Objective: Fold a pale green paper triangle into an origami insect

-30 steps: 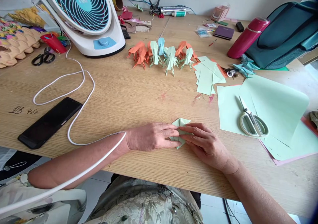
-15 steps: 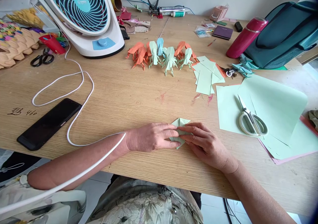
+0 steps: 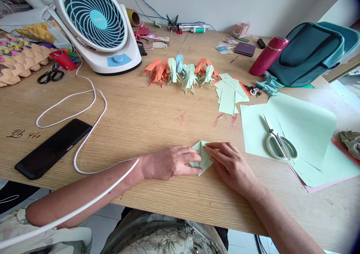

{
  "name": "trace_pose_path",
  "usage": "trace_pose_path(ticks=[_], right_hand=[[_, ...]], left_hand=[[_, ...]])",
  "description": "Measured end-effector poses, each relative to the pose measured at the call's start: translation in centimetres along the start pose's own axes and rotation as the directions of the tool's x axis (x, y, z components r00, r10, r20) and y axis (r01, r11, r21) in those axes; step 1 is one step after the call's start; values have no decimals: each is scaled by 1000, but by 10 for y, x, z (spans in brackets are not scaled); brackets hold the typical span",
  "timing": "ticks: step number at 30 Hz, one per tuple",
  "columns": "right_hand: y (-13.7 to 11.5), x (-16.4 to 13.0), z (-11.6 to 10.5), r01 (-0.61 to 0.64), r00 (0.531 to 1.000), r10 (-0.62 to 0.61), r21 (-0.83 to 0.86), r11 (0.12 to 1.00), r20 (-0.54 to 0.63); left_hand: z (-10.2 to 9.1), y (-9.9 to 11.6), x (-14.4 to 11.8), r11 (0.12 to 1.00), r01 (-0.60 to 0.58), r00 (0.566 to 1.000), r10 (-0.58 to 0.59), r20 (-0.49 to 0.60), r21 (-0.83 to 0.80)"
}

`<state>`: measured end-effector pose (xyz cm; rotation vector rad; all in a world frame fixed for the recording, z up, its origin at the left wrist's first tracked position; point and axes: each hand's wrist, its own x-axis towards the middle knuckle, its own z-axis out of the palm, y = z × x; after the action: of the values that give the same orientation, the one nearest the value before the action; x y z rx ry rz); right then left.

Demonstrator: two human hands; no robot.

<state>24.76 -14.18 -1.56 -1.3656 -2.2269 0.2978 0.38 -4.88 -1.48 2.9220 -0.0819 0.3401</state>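
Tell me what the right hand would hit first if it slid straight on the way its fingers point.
The right hand points left across the folded green paper. Past it, it would probably meet the left hand fingertips first, already close on that paper.

Left hand [image 3: 171,162], right hand [image 3: 232,166] (seemingly flat)

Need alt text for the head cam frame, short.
Two bare hands, left hand and right hand, press a partly folded pale green paper piece flat on a wooden table. Behind it stands a row of orange, green and blue folded paper figures; white-handled scissors lie on pale green paper sheets to the right.
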Motion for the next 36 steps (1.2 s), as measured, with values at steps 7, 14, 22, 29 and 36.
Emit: trace_pose_path(ticks=[7,14,22,29,36], right_hand=[[0,0,2,-31,999,33,-71,997,36],[-1,3,2,-41,996,52,-143,989,74],[-1,4,4,-34,996,49,-188,982,75],[1,3,5,-29,997,44,-194,981,70],[0,4,2,-41,994,59,-190,981,87]], left_hand=[[2,-1,-3,1000,2,1000,-2,17,-4],[3,-3,-2,1000,-29,998,28,56,10],[2,-1,-2,1000,-16,1000,16,24,-9],[2,-2,-2,999,-19,1000,20,23,-41],[4,-2,-3,999,6,999,-4,40,-44]])
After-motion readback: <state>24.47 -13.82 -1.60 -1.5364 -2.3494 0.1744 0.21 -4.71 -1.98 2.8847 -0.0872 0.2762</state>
